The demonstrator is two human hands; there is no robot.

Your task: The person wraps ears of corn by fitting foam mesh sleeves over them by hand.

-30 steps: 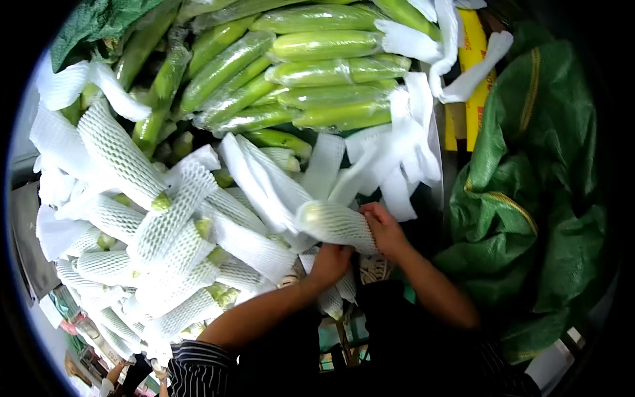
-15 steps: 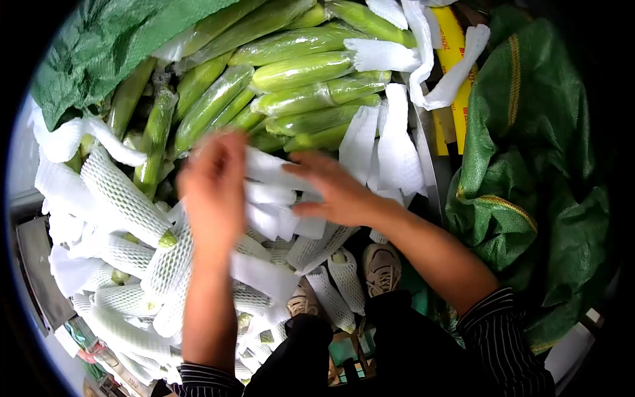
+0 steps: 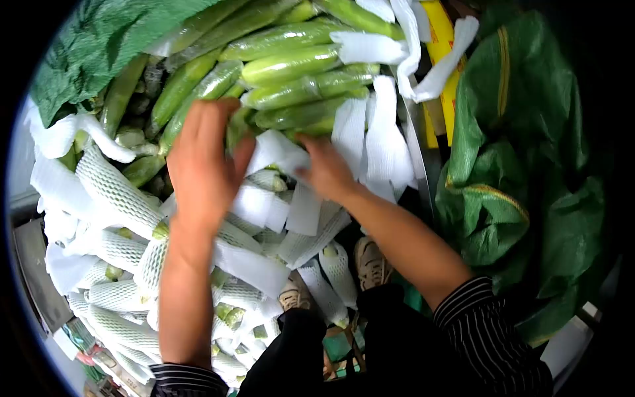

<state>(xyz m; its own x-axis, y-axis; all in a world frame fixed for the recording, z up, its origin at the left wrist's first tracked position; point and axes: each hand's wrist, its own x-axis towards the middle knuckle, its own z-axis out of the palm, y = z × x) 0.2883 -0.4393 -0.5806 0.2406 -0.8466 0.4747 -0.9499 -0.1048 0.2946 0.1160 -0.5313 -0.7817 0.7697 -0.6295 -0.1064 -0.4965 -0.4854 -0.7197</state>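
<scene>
Left hand (image 3: 206, 145) spread at upper centre, those slick wrapped vegetables (image 3: 288, 65) could slip, right hand (image 3: 329, 171) by the foam sleeve (image 3: 278, 151), pinch impossible to tell

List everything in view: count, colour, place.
Plastic-wrapped long vegetables: many, green, top centre
Net-sleeved vegetables: many, white and green, left to bottom centre
Loose foam sleeves: several, white, centre and upper right
Crumpled sheet: one, green, upper left
Woven sack: one, dark green, yellow seams, right
Printed strip: yellow, upper right
Shoes: two, beige, bottom centre
Trousers: one pair, black, bottom
Striped cuffs: two, black and white, bottom
Left hand: one, bare, left of centre
Right hand: one, bare, centre
</scene>
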